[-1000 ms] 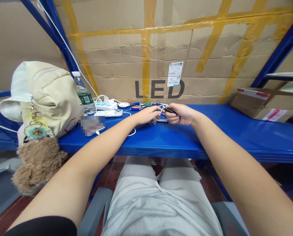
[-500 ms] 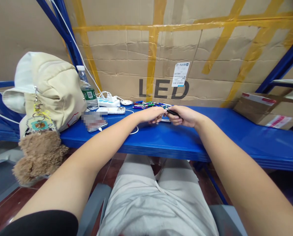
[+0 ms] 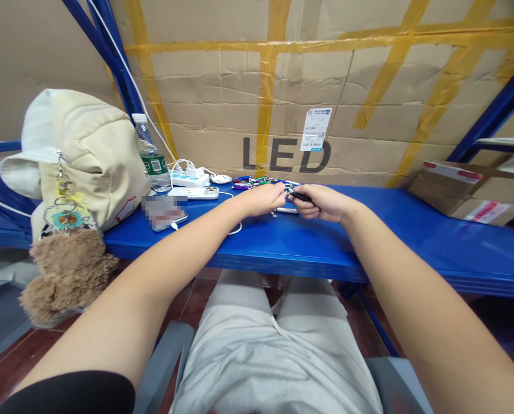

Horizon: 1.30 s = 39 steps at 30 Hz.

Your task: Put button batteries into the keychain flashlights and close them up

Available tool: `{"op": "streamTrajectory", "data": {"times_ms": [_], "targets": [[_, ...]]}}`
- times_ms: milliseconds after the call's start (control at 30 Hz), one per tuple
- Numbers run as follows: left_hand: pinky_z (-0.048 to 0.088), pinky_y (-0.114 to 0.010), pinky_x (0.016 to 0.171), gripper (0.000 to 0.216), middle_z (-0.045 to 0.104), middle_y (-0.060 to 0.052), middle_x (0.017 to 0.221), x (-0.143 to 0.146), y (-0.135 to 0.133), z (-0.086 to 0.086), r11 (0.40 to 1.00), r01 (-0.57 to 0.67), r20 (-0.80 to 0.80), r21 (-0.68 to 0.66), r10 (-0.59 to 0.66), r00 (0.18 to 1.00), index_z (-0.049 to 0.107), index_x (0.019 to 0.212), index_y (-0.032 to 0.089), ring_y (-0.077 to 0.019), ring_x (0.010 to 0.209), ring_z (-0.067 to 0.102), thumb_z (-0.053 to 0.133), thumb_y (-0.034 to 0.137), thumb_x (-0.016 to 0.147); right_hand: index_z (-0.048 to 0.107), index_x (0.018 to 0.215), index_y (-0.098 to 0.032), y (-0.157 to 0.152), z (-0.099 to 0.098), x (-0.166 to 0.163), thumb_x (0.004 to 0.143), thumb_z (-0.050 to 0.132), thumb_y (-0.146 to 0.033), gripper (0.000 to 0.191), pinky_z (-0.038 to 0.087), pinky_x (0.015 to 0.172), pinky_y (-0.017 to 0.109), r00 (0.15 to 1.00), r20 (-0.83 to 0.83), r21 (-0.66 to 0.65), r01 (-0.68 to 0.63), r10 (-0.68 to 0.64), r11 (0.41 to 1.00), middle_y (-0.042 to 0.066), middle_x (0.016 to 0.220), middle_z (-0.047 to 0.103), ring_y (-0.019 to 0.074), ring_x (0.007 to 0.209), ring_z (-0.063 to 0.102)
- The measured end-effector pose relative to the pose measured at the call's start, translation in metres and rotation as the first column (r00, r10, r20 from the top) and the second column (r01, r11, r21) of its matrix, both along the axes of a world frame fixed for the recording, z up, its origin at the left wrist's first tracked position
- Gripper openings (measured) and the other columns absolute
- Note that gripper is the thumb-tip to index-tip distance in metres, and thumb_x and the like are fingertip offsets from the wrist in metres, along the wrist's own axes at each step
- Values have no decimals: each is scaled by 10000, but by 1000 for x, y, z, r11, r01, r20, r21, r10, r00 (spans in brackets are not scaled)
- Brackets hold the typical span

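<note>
The right hand is curled round a slender black pen-like rod, whose long axis slants forward-left toward the left hand, fingers bent just beside its tip; whether they grip anything, I cannot tell.

Is a glossy blue metal workbench. Bears a green-labelled water bottle, with a cream backpack left of the bottle and a white power strip just right. Holds, in front of the bottle, a white smartphone and a second phone; farther right, coloured pens; well to its right, a cardboard box.
</note>
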State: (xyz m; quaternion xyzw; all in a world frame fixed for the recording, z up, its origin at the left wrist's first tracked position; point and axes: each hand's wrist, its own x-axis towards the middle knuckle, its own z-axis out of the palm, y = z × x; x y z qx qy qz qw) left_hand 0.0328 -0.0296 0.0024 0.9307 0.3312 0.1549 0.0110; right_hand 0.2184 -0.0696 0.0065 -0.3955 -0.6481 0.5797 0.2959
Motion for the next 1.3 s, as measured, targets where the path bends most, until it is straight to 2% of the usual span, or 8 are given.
{"op": "streamTrajectory", "data": {"times_ms": [167, 300, 533, 700, 833, 1033, 1167, 1300], "targets": [[417, -338, 739, 279, 656, -140, 949, 3, -5, 1, 988, -135, 29, 72, 133, 991, 506, 994, 147, -241, 835, 605, 279, 303, 949, 366, 639, -201, -3, -2, -4, 961, 410, -279, 334, 167, 374, 194, 996, 49, 185, 59, -69, 981, -62, 510, 313, 52, 402, 216], [404, -323, 712, 264, 653, -125, 913, 2, -7, 1, 987, -146, 70, 69, 141, 988, 473, 1020, 150, -234, 806, 603, 282, 322, 962, 377, 686, -205, -5, -3, -6, 950, 493, -343, 320, 184, 389, 188, 995, 29, 288, 82, -94, 954, -68, 540, 341, 52, 420, 247], [388, -305, 689, 205, 584, -65, 839, 3, -1, -2, 999, -48, 208, 7, 45, 977, 408, 893, 189, -186, 745, 540, 267, 314, 974, 396, 757, -208, -1, -2, 6, 925, 562, -397, 302, 187, 402, 188, 999, -19, 264, 39, -35, 964, -75, 592, 354, 47, 438, 255], [374, -298, 682, 259, 490, -13, 714, 8, -7, -5, 988, 6, 353, -154, 50, 934, 323, 748, 213, -151, 686, 465, 273, 297, 987, 421, 766, -202, 3, -3, 11, 889, 621, -430, 327, 185, 403, 186, 998, 12, 286, 51, -57, 957, -72, 601, 366, 47, 457, 273], [348, -269, 596, 308, 400, 21, 621, 12, -8, -8, 930, 165, 514, -327, 28, 857, 317, 715, 211, -118, 581, 382, 239, 306, 998, 425, 771, -200, 4, -4, 12, 896, 610, -434, 324, 183, 402, 181, 999, -27, 258, 42, -37, 965, -78, 592, 359, 42, 448, 257], [278, -227, 506, 239, 298, 57, 599, 22, -8, -10, 818, 226, 627, -530, 198, 753, 289, 771, 222, -96, 497, 271, 253, 310, 990, 413, 789, -207, 6, -5, 9, 912, 586, -426, 306, 185, 394, 173, 998, -59, 238, 41, -28, 970, -87, 572, 353, 44, 428, 245], [304, -222, 522, 234, 311, 50, 616, 26, -9, -9, 823, 205, 652, -530, 241, 719, 293, 778, 221, -98, 514, 299, 230, 287, 994, 374, 770, -217, 4, -4, 4, 925, 562, -426, 321, 185, 390, 169, 998, -54, 261, 36, -23, 965, -90, 566, 339, 46, 422, 229], [390, -235, 603, 240, 382, 27, 666, 25, -4, -11, 881, 159, 658, -446, 202, 725, 302, 773, 218, -108, 599, 405, 261, 292, 998, 351, 728, -217, 3, -2, 0, 941, 534, -410, 341, 185, 392, 168, 999, -15, 304, 32, -29, 952, -94, 553, 292, 47, 426, 207]]}}
